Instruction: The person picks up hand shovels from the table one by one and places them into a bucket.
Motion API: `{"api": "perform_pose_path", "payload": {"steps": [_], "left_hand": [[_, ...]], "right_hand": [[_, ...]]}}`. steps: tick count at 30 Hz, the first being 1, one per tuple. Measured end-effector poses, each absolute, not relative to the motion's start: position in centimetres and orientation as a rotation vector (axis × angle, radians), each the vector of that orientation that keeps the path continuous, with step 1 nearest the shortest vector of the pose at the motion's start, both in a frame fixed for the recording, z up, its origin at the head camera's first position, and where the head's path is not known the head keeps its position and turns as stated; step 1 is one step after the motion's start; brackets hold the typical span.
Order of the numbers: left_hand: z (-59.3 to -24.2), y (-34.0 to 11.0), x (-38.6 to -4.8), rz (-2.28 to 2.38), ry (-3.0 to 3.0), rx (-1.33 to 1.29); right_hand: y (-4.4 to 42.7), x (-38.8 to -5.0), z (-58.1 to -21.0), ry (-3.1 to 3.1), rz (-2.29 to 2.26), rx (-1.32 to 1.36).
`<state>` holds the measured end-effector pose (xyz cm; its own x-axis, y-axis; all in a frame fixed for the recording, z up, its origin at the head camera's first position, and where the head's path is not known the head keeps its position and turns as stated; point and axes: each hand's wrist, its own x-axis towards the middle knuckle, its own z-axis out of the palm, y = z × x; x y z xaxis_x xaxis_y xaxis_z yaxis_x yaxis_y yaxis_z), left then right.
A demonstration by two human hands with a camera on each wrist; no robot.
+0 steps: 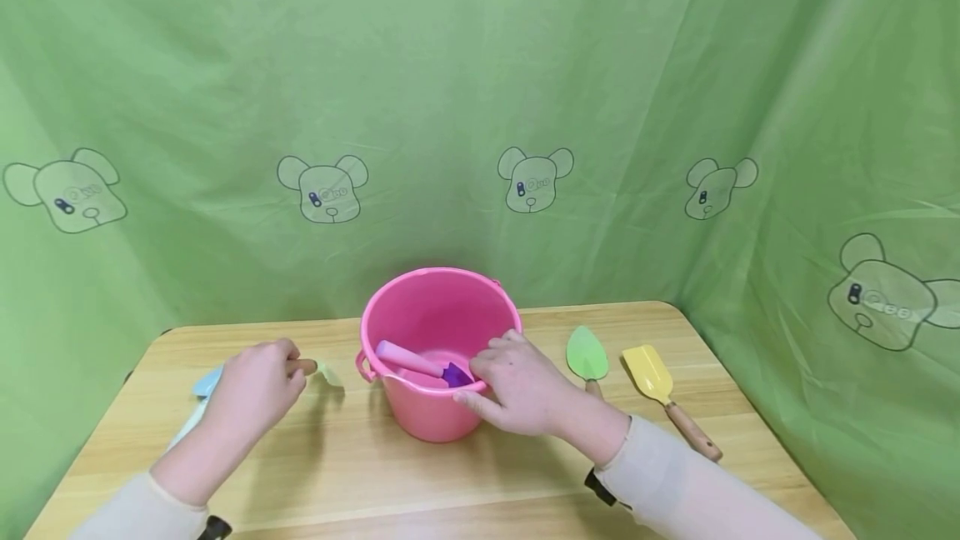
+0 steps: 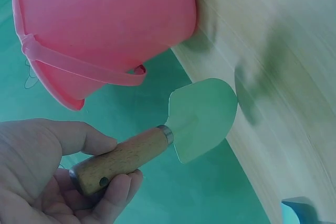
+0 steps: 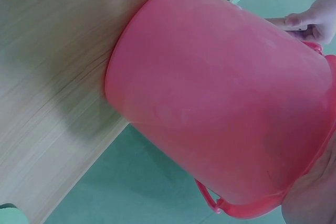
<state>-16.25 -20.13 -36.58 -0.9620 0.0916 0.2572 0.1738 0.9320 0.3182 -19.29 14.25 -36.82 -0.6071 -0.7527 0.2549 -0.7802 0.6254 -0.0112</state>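
A pink bucket (image 1: 431,415) stands upright at mid-table. My right hand (image 1: 528,386) grips its near right rim, the thumb outside and the fingers over the edge. Inside the bucket leans a toy shovel (image 1: 411,358) with a lilac handle and a dark purple blade. To the bucket's left, my left hand (image 1: 255,386) holds a small trowel (image 2: 205,119) by its wooden handle. Its blade is pale green and points toward the table, beside the bucket. In the right wrist view the bucket wall (image 3: 220,93) fills most of the picture.
Right of the bucket lie a green leaf-shaped trowel (image 1: 587,352) and a yellow shovel (image 1: 649,373) with wooden handles. A light blue item (image 1: 206,382) shows partly behind my left hand. Green curtains (image 1: 450,107) with bear-head prints surround the wooden table (image 1: 420,490).
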Motion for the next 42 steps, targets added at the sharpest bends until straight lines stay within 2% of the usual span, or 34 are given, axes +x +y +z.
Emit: {"api": "perform_pose_path", "payload": {"steps": [42], "left_hand": [[-34.1,-19.9,-15.6,-0.543,-2.882,-0.291]], "right_hand": [[14.1,-19.4,-37.0,-2.608,0.173,1.26]]}}
